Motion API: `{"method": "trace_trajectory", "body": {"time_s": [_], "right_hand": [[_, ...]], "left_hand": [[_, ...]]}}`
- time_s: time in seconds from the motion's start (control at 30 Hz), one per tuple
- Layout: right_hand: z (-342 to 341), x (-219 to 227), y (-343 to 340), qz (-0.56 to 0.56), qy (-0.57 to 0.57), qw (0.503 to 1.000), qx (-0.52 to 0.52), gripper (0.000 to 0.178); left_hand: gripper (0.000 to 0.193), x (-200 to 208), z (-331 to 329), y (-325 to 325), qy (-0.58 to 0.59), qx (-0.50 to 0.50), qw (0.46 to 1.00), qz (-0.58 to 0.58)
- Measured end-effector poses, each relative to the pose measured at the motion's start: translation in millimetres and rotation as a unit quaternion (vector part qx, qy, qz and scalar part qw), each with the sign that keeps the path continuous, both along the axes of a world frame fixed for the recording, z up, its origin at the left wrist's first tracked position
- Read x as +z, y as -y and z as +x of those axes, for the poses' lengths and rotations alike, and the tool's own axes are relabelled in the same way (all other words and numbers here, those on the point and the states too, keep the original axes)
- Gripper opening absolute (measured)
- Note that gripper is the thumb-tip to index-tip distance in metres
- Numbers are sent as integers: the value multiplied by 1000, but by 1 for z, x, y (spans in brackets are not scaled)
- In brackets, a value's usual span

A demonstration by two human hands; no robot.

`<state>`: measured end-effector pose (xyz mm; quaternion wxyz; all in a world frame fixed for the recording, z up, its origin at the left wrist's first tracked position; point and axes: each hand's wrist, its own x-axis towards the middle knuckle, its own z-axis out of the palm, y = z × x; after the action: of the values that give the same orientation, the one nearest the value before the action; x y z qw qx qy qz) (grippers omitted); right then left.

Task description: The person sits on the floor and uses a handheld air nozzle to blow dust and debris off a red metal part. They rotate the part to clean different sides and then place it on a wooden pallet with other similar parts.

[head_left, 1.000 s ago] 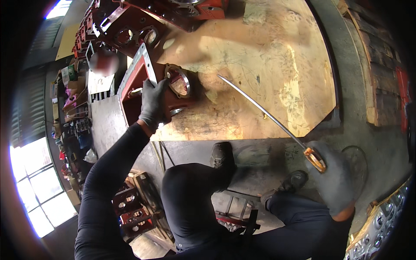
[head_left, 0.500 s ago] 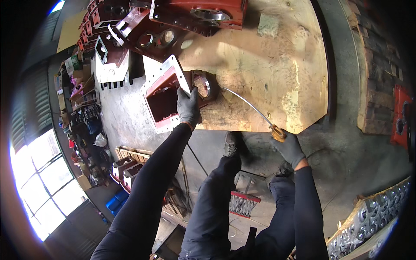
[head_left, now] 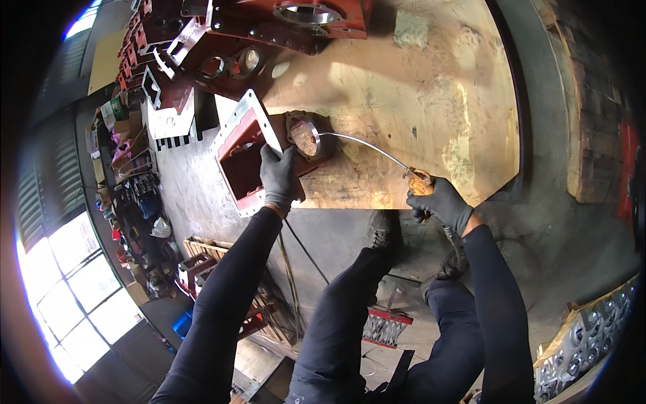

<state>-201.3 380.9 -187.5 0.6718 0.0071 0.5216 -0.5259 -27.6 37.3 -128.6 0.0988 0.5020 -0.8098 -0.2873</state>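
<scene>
A red cast metal housing (head_left: 245,161) with a machined rectangular rim lies on the floor at the edge of a wooden board (head_left: 417,87). My left hand (head_left: 279,176), in a dark glove, grips the housing's rim near its round bore (head_left: 304,137). My right hand (head_left: 441,202), also gloved, holds a long thin air blow gun (head_left: 377,153) by its brass-coloured handle. The gun's curved metal tube reaches left and its tip sits at the round bore.
More red housings (head_left: 296,23) stand along the board's far edge. Shelves with assorted items (head_left: 124,168) line the left side, bright windows (head_left: 60,283) below them. A grey metal casting (head_left: 585,337) lies at lower right. My legs and shoes (head_left: 383,229) stand on the concrete floor.
The view has drawn back and up from the housing. My right hand brought the blow gun leftward, so its tip went from beside the housing to the round bore. My left hand keeps its grip.
</scene>
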Motion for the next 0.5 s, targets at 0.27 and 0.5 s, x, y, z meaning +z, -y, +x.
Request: {"method": "trace_trajectory", "body": {"time_s": [0.27, 0.5], "right_hand": [[8, -32, -44, -75, 41, 995, -52, 20], [23, -51, -52, -109, 40, 992, -52, 20]], "left_hand": [[31, 15, 40, -58, 20, -89, 991, 101], [33, 22, 39, -92, -36, -112, 990, 77]]}}
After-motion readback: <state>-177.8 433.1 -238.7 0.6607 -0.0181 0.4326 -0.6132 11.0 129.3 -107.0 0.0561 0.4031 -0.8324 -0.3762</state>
